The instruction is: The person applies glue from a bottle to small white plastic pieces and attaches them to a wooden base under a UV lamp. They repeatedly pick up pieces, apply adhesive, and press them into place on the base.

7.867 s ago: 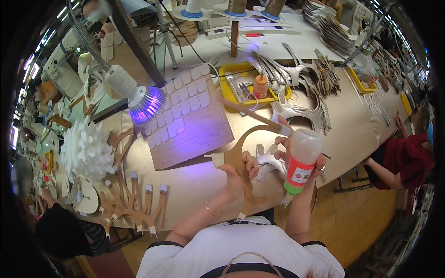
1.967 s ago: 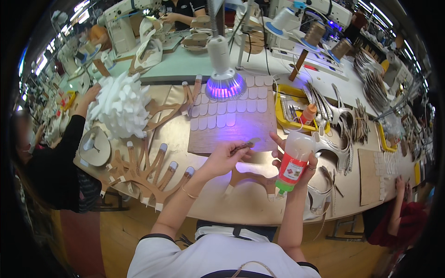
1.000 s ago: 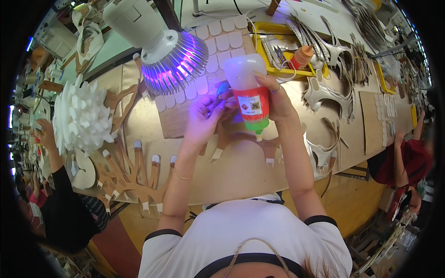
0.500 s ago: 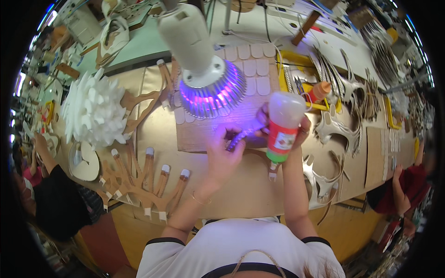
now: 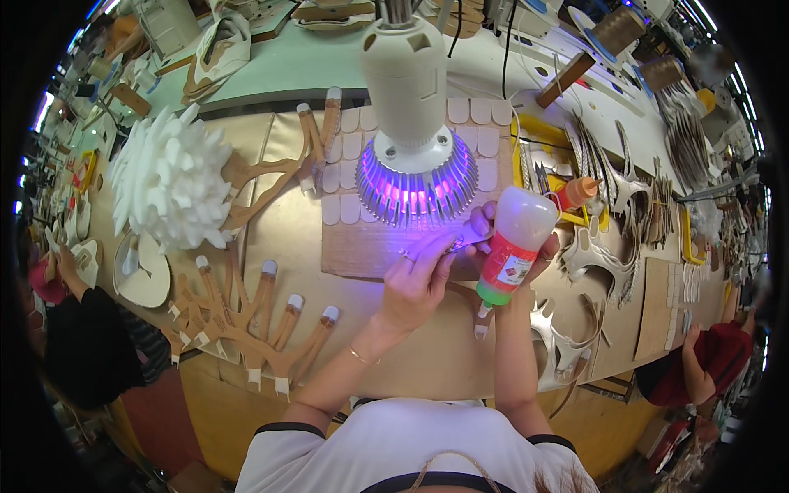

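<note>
Under a purple-lit lamp (image 5: 417, 177), both my hands meet at a narrow strap (image 5: 467, 243). My left hand (image 5: 417, 283) is closed, its thumb and fingers pinching the strap's near end. My right hand (image 5: 542, 256), partly hidden, wraps round a squeeze bottle (image 5: 524, 222) with a whitish body, red label and green lower band. The bottle is tilted nozzle-down, and the fingers of that hand also touch the strap's far end. Just below the nozzle hangs a brown strap end (image 5: 481, 322) with a pale tip. Glare blurs the strap's surface.
A board (image 5: 353, 255) with rows of pale rounded tabs lies under the lamp. At left are a spiky white foam piece (image 5: 173, 185) and brown branching straps (image 5: 246, 333). At right stand a yellow tray (image 5: 526, 123) with tools and silvery cut straps (image 5: 567, 337). Co-workers sit on both sides.
My left hand has moved right and closer to my right hand, its fingers now more extended along the strap. The view has shifted, so the lamp appears further right.
</note>
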Available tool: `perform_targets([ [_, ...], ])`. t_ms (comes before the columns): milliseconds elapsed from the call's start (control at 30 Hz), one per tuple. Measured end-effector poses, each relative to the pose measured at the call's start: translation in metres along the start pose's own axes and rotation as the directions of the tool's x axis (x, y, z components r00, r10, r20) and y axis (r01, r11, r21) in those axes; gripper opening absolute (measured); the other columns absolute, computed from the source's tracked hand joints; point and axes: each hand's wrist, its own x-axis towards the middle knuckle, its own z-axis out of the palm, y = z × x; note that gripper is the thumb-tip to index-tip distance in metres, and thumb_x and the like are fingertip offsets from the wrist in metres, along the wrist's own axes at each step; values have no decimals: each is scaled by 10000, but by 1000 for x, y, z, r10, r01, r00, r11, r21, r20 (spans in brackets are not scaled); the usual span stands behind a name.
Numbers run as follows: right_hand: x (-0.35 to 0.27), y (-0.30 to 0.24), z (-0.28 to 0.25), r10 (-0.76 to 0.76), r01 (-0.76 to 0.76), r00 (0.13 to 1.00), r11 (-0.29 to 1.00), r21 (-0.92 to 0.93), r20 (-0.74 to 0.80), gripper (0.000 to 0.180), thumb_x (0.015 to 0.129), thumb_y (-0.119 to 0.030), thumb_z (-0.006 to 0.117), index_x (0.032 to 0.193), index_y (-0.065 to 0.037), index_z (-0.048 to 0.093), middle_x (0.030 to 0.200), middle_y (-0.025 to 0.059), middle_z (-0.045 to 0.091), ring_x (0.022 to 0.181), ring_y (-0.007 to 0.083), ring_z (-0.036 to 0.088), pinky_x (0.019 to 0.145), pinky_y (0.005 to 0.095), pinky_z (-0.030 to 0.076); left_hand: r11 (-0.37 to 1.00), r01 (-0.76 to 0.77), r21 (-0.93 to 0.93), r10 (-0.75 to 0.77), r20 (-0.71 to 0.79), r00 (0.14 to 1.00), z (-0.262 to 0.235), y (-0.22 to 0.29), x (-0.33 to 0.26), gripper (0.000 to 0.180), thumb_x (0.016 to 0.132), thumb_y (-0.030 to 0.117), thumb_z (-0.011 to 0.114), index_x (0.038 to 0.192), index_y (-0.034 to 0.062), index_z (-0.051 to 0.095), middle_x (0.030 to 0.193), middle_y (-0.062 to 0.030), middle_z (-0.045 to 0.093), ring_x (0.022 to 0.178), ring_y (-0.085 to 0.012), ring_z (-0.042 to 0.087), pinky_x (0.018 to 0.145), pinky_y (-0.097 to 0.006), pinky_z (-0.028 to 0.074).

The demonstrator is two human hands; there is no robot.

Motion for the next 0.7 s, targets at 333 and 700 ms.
perform_targets([
  [333,-5,13,33,-173,114,946,969,-218,-274,837,769,-641,553,1234,43,426,1116,184,513,847,235,518,745,365,477,878,408,-249,-360,216,908,-5,-6,6,205,899,41,579,1090,-17,622,876,-112,681,745,-199,676,615,-286,522],
  [700,-20,-27,53,-644,359,744,164,-919,176,926,625,-573,800,1246,-9,411,1074,118,523,888,202,570,768,336,511,510,694,-509,-471,510,720,1,2,8,195,971,135,475,1015,-33,564,802,-90,678,709,-123,648,618,-260,506],
])
